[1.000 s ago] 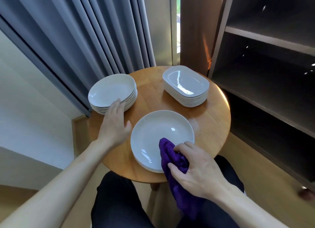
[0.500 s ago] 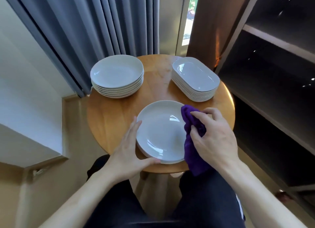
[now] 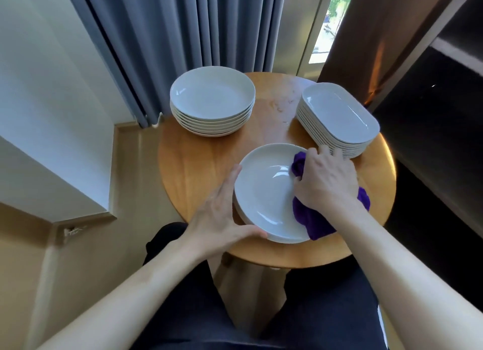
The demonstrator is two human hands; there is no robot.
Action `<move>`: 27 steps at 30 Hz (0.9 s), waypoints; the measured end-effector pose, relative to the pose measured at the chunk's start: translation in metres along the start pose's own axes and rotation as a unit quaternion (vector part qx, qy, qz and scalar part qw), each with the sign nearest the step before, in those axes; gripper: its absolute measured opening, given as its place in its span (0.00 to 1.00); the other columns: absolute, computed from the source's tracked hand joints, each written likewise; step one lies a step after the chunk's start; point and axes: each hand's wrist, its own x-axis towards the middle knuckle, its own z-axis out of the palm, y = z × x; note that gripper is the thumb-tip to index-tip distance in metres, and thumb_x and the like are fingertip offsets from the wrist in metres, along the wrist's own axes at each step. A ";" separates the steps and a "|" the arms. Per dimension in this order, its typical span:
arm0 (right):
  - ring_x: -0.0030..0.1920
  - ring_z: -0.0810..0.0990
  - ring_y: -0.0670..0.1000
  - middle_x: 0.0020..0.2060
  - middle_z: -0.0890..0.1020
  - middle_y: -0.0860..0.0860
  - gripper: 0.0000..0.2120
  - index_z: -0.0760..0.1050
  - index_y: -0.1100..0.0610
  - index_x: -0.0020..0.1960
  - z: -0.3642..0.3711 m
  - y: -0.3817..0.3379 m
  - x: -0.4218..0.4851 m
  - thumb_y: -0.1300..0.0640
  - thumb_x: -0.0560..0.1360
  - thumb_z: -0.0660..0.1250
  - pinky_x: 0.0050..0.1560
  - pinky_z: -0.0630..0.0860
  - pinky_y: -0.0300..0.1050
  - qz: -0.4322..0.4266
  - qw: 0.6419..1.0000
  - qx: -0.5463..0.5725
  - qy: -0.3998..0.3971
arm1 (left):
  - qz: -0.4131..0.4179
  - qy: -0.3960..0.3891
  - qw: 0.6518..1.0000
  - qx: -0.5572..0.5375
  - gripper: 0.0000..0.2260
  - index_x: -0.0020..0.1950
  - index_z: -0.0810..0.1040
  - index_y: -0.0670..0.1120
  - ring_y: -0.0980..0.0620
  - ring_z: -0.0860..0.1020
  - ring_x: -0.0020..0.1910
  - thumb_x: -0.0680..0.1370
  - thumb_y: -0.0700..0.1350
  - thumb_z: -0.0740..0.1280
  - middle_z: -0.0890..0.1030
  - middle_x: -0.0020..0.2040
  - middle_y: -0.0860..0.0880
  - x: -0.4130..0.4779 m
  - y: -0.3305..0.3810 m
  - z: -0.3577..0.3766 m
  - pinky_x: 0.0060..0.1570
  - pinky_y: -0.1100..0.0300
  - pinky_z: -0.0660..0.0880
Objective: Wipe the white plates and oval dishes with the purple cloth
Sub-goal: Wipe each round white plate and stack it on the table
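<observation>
One round wooden table (image 3: 198, 164) carries three groups of crockery. At its far left stands a stack of round white plates (image 3: 212, 98), about seven by the rims showing. At its far right stands a stack of oval white dishes (image 3: 339, 114), roughly ten, though the rims lie too close together for a sure count. At the near edge sits a shallow round white plate (image 3: 264, 192), with at least one more plate of the same kind under it; how many lie beneath cannot be told. There is one purple cloth (image 3: 311, 219), bunched on the right side of that near plate, part of it inside the rim and part trailing over the near right edge onto the table. The right hand (image 3: 326, 182) grips the cloth, its fingers curled down into the fabric and pressing it against the inner right wall of the plate, with the knuckles just beside the oval stack. The left hand (image 3: 219, 219) is spread, its fingers (image 3: 231, 178) straight against the plate's left rim and the thumb stretched along the near rim, holding nothing. None of the plates or dishes has anything in it apart from the cloth. Grey pleated curtains (image 3: 183, 35) hang behind the table, a dark shelf unit (image 3: 431, 127) stands to the right, and the person's dark trousers (image 3: 326, 310) show below.
</observation>
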 end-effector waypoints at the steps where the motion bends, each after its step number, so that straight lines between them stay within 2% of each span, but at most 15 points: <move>1: 0.54 0.74 0.59 0.53 0.77 0.55 0.16 0.73 0.56 0.56 0.002 -0.003 0.006 0.44 0.77 0.64 0.45 0.64 0.50 -0.005 1.000 -0.001 0.009 | -0.009 0.003 1.000 -0.016 0.60 0.79 0.42 0.69 0.69 0.55 0.73 0.60 0.69 0.80 0.52 0.81 0.68 0.005 -0.001 -0.002 0.68 0.62 0.57; 4: 0.54 0.74 0.60 0.53 0.78 0.56 0.16 0.73 0.56 0.56 0.007 -0.014 0.019 0.47 0.74 0.65 0.46 0.64 0.51 -0.016 1.000 0.012 0.023 | -0.019 0.011 0.999 -0.041 0.63 0.78 0.41 0.69 0.65 0.56 0.78 0.57 0.68 0.82 0.52 0.80 0.69 0.018 -0.004 -0.004 0.68 0.62 0.58; 6: 0.54 0.75 0.60 0.53 0.78 0.56 0.16 0.72 0.56 0.56 0.010 -0.022 0.026 0.47 0.74 0.64 0.47 0.64 0.52 -0.020 0.999 0.034 0.029 | -0.017 0.010 0.998 -0.052 0.64 0.78 0.41 0.69 0.67 0.56 0.78 0.55 0.68 0.82 0.53 0.80 0.71 0.021 -0.006 -0.003 0.68 0.64 0.58; 10: 0.53 0.74 0.59 0.53 0.77 0.55 0.12 0.66 0.53 0.52 0.011 -0.047 0.035 0.46 0.74 0.62 0.47 0.64 0.51 -0.045 0.985 0.160 0.049 | -0.016 0.007 0.998 -0.055 0.65 0.79 0.40 0.68 0.72 0.55 0.76 0.54 0.70 0.81 0.52 0.79 0.73 0.021 -0.006 -0.001 0.66 0.68 0.57; 14: 0.51 0.74 0.57 0.47 0.76 0.53 0.12 0.62 0.52 0.47 0.010 -0.081 0.023 0.46 0.74 0.61 0.48 0.69 0.53 -0.103 0.958 0.267 0.030 | -0.022 0.017 0.997 -0.070 0.68 0.80 0.41 0.66 0.80 0.54 0.71 0.52 0.69 0.83 0.55 0.74 0.79 0.022 -0.008 -0.003 0.63 0.76 0.56; 17: 0.47 0.71 0.54 0.40 0.72 0.47 0.11 0.62 0.52 0.44 0.010 -0.079 0.009 0.46 0.73 0.61 0.46 0.64 0.50 -0.135 0.946 0.295 -0.013 | -0.023 0.024 0.997 -0.068 0.70 0.80 0.40 0.66 0.82 0.55 0.69 0.52 0.69 0.83 0.57 0.75 0.77 0.021 -0.008 -0.005 0.63 0.76 0.57; 19: 0.45 0.70 0.52 0.38 0.71 0.45 0.10 0.63 0.51 0.42 0.008 -0.070 0.002 0.47 0.73 0.62 0.45 0.63 0.49 -0.164 0.935 0.309 -0.049 | -0.019 0.024 0.998 -0.059 0.67 0.80 0.39 0.68 0.80 0.57 0.70 0.55 0.68 0.83 0.57 0.78 0.74 0.022 -0.006 -0.007 0.65 0.72 0.60; 23: 0.39 0.71 0.47 0.35 0.74 0.46 0.13 0.67 0.50 0.38 0.002 -0.054 -0.011 0.45 0.77 0.59 0.37 0.65 0.48 -0.189 0.922 0.322 -0.106 | -0.014 0.027 0.999 -0.029 0.60 0.80 0.41 0.69 0.62 0.62 0.77 0.59 0.66 0.78 0.58 0.80 0.68 0.021 -0.001 -0.009 0.72 0.55 0.65; 25: 0.37 0.72 0.46 0.35 0.75 0.46 0.14 0.70 0.50 0.38 -0.001 -0.046 -0.013 0.45 0.79 0.58 0.35 0.65 0.46 -0.196 0.928 0.286 -0.138 | -0.016 0.026 1.000 -0.007 0.57 0.81 0.47 0.66 0.57 0.62 0.79 0.59 0.68 0.77 0.59 0.80 0.66 0.019 0.000 -0.008 0.74 0.51 0.66; 27: 0.39 0.74 0.48 0.36 0.76 0.46 0.13 0.72 0.50 0.39 -0.006 -0.039 -0.014 0.45 0.78 0.58 0.36 0.67 0.48 -0.211 0.935 0.231 -0.164 | -0.013 0.020 0.999 0.029 0.54 0.81 0.57 0.62 0.56 0.61 0.79 0.58 0.72 0.75 0.55 0.81 0.66 0.017 0.001 -0.009 0.75 0.48 0.65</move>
